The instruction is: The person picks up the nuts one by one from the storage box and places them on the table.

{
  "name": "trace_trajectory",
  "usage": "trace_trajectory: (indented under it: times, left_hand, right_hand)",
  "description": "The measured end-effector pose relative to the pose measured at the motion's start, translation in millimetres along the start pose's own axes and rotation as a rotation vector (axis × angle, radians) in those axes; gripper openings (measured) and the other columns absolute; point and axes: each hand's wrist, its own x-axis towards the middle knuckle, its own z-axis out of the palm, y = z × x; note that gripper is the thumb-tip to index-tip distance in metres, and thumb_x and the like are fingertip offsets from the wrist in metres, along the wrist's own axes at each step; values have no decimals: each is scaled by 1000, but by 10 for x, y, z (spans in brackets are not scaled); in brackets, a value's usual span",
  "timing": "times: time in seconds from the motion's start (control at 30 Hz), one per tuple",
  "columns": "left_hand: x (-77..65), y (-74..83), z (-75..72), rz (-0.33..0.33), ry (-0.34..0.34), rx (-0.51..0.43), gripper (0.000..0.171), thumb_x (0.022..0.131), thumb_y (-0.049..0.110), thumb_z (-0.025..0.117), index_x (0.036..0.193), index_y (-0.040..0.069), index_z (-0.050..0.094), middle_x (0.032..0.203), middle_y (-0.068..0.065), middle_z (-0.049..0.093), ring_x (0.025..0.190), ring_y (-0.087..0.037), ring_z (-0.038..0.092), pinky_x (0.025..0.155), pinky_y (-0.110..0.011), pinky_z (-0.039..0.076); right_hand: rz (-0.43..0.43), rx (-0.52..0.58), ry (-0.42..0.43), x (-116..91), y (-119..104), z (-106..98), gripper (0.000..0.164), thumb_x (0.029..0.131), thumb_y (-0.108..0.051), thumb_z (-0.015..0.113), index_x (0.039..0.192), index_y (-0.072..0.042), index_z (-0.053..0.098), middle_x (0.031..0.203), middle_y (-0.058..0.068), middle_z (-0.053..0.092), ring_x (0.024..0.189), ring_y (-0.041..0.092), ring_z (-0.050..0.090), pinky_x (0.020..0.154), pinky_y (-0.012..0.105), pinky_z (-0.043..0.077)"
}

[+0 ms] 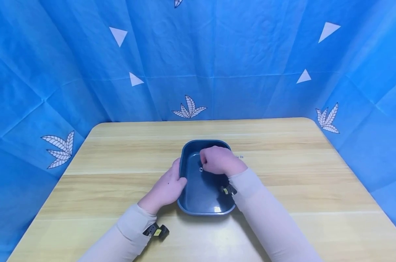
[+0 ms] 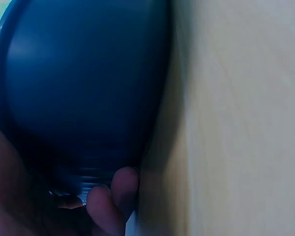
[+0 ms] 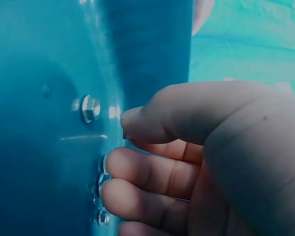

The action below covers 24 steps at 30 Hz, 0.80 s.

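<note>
A dark blue rectangular tray [image 1: 196, 196] lies on the wooden table. My left hand [image 1: 166, 187] grips its left wall, the thumb over the rim and the fingers along the outside; curled fingertips [image 2: 110, 201] show against the tray's underside edge in the left wrist view. Reaching inside toward the far end, my right hand [image 1: 217, 160] has its thumb and index finger pinched together. A tiny dark edge, likely a small nut mostly hidden by the thumb, shows at the pinch. One shiny hex nut [image 3: 91, 108] lies near the thumb, and several more nuts [image 3: 103, 216] lie by the other fingertips.
A couple of small shiny pieces [image 1: 241, 157] lie on the table [image 1: 299, 174] just right of the tray. A blue curtain [image 1: 198, 54] with white leaf and triangle prints hangs behind and at both sides of the table.
</note>
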Motion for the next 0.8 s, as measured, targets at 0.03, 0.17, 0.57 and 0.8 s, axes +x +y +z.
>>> trace_trajectory:
  times: [0.03,0.17,0.57,0.8]
  left_hand:
    - [-1,8,0,0,0,0,67,99,14,46,160,10,18,157,-9,39,136,-27,45,110,-55,40]
    - [0,18,-4,12,1,5,68,99,13,46,160,10,18,156,-10,40,135,-27,47,110,-55,40]
    - [23,-27,0,31,0,-6,66,99,11,46,159,11,20,151,-10,45,129,-27,52,106,-55,44]
    - [15,-14,8,15,-4,-12,66,99,12,46,159,11,19,152,-9,44,129,-27,52,107,-55,44]
  right_hand:
    - [-3,9,12,-6,5,-1,12,90,-16,65,81,-21,60,73,-6,61,70,14,57,63,30,48]
    - [-12,21,40,-22,12,-12,10,89,-15,64,82,-21,60,75,-6,61,71,14,57,63,29,47]
    - [-19,49,118,-56,-36,-86,7,92,-22,64,88,-24,60,73,-7,61,71,13,58,64,30,49]
    - [-50,98,153,-116,-55,-166,6,92,-19,64,89,-22,60,69,-7,60,67,13,57,63,30,48]
